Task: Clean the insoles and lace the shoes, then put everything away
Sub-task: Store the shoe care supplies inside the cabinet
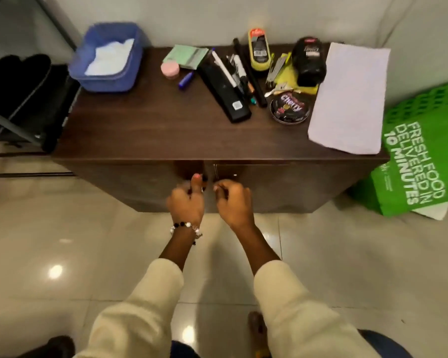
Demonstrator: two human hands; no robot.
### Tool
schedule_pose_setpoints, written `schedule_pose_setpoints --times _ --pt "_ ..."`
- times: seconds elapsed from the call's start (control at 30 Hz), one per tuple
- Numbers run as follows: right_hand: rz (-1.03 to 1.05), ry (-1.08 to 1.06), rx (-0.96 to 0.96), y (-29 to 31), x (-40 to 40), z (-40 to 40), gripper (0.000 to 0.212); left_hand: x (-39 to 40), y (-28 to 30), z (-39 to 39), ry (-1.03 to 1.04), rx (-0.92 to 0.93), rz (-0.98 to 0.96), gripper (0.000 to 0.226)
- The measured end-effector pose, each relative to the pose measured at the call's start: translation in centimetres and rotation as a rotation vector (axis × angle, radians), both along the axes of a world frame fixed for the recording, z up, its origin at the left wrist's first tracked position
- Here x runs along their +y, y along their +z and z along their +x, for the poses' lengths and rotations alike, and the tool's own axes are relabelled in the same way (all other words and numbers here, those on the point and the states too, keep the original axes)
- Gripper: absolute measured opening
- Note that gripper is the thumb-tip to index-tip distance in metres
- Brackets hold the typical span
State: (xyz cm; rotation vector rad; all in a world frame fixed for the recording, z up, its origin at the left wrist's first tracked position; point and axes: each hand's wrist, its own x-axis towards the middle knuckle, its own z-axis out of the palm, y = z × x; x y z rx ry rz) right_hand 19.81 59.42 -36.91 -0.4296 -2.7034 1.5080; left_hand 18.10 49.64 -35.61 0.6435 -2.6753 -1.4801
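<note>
I face a dark wooden cabinet (282, 187) with two front doors. My left hand (186, 202), with a bead bracelet on the wrist, grips the inner edge of the left door with its thumb pointing up. My right hand (233, 201) has its fingers curled at the inner edge of the right door, beside the centre gap. On the cabinet top lie a shoe polish tin (290, 107), a black polish bottle (309, 62), a yellow-and-black packaged brush (259, 49) and a white sheet (349, 96). No shoes or insoles are in view.
A blue basket (109, 56) with white cloth sits at the back left of the top. A black long case (224, 93), pens, a pink jar (170, 68) and a green packet (185, 56) lie mid-top. A green bag (419, 156) leans at the right, a black chair (23, 99) stands left. The floor is glossy tile.
</note>
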Motion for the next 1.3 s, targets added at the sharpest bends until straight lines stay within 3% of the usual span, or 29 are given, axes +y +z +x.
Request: schedule_pose_setpoints --times 0.13,0.3,0.4,0.5,0.57,0.63,0.77,0.9,1.0,1.07,1.17,1.3 --pt "-0.083 -0.085 0.143 -3.2 -0.6 -0.1 0.012 0.3 -2.0 -0.3 0.021 0.203 0.099 0.056" --pt "-0.061 -0.184 0.300 -4.1 -0.1 1.0 0.010 -0.5 -1.9 1.0 0.049 0.220 0.176 0.066" --pt "-0.112 -0.124 0.269 -3.5 -0.5 2.1 0.009 -1.8 -1.8 1.8 0.027 0.099 0.137 0.077" --pt "-0.127 -0.008 0.176 -2.7 -1.2 3.7 0.024 -3.9 -0.2 2.9 -0.065 -0.011 0.120 0.112" --pt "-0.131 0.065 0.111 -1.9 -0.8 4.3 0.022 -5.0 0.1 3.8 -0.107 -0.030 0.122 0.124" --pt "-0.192 0.184 0.032 -0.8 -0.1 4.7 0.012 -6.1 -0.4 5.0 -0.116 -0.018 0.132 0.117" --pt "-0.342 0.573 -0.252 1.6 -1.3 6.4 0.014 -10.4 -1.0 8.4 -0.087 -0.027 0.201 0.107" --pt "-0.296 0.812 -0.345 2.4 -6.2 7.4 0.022 -15.7 -0.4 10.9 -0.059 0.021 0.110 0.089" --pt "-0.222 0.861 -0.321 2.5 -10.1 8.1 0.027 -18.8 0.2 12.1 -0.053 0.158 0.115 0.058" --pt "-0.196 0.856 -0.292 2.1 -12.2 8.5 0.031 -20.3 0.7 12.6 -0.088 0.197 0.258 0.039" --pt "-0.260 0.792 -0.248 1.3 -15.2 9.0 0.029 -22.9 1.0 12.6 -0.174 0.219 0.419 0.045" --pt "-0.360 0.678 -0.197 1.0 -18.2 9.0 0.025 -25.3 2.1 12.1 -0.241 0.237 0.373 0.041"
